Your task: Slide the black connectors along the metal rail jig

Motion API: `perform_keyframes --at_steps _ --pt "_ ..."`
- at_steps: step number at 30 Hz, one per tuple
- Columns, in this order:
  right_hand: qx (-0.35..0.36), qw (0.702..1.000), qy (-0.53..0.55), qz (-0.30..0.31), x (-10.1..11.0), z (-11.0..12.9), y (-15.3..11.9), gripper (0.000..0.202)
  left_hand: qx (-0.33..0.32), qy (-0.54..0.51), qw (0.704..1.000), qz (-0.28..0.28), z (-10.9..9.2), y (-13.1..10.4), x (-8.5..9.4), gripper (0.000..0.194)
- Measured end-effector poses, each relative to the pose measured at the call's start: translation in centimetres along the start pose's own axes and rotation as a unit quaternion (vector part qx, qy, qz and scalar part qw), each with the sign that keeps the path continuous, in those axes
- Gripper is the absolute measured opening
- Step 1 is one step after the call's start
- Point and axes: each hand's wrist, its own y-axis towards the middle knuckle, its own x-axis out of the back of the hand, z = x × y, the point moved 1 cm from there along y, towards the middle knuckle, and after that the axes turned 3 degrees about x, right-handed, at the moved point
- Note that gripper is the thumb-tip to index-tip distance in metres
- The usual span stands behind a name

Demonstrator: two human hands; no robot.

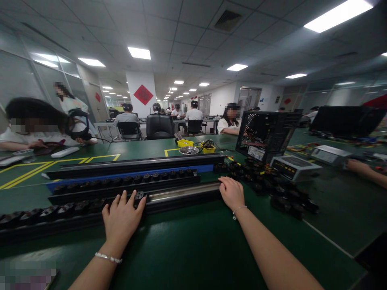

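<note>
Green tabletop [187,249] gleamed nearest | left hand [122,219] lay spread, fingers loose, at the last round black module [139,195] in the long black channel [184,192] | right hand [232,193] met that channel's right end, curled, grip unclear | behind: second module-filled channel [169,185], blue strip [208,168] | farther: opened computer case [266,135]!

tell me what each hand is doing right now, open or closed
Left hand: open, fingers spread over the nearest black rail.
Right hand: fingers bent at that rail's right end; whether gripping cannot be told.
</note>
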Motion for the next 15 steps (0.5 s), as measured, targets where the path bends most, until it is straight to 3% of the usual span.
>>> perform_keyframes --at_steps 15 --pt "-0.006 1.000 0.001 0.014 0.16 0.11 -0.04 0.036 -0.016 0.004 1.000 -0.017 -0.22 -0.17 -0.23 0.057"
